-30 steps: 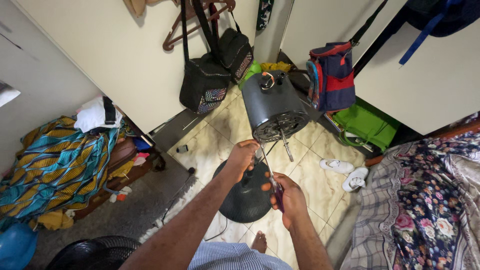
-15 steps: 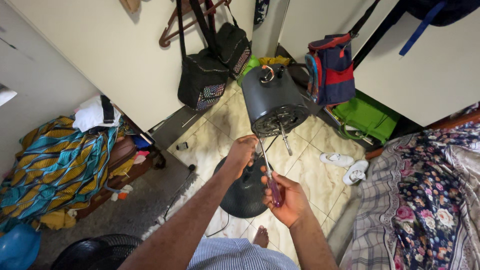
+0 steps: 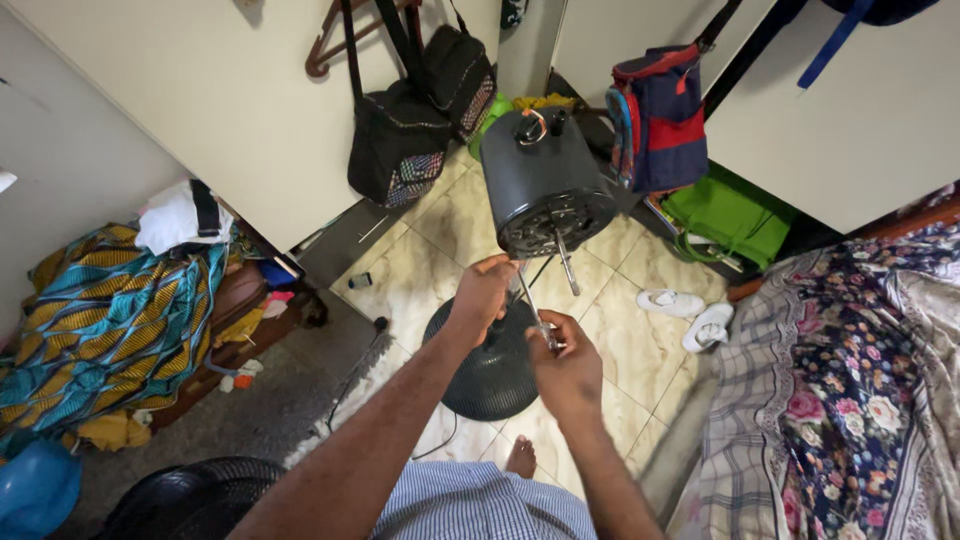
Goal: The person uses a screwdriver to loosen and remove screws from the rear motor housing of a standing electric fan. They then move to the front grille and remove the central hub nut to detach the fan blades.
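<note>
We see the left hand [image 3: 483, 290] closed around the fan's stand pole just beneath the motor housing [image 3: 547, 185]; the right hand [image 3: 565, 362] grips a screwdriver [image 3: 532, 302] pointing up toward it.

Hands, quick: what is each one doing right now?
Left hand: closed around the fan motor housing's underside.
Right hand: closed on a screwdriver.
</note>
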